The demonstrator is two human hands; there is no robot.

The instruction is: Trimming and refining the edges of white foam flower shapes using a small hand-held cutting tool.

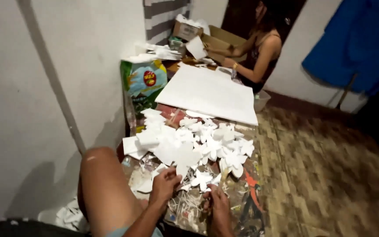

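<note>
White paper flower (201, 179) lies between left hand (165, 184) and right hand (218, 202).

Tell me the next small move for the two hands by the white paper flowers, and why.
Probably draw the white paper piece pinched in the left hand toward the right hand. The hands sit apart, low at the edge of the paper flower pile, and the right hand's grasp is too blurred to read.

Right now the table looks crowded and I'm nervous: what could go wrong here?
The white flowers lie heaped by the table edge; a nudge could tip some onto the floor. The left hand pinches a paper piece that may tear if tugged. What the right hand holds is unclear.
</note>
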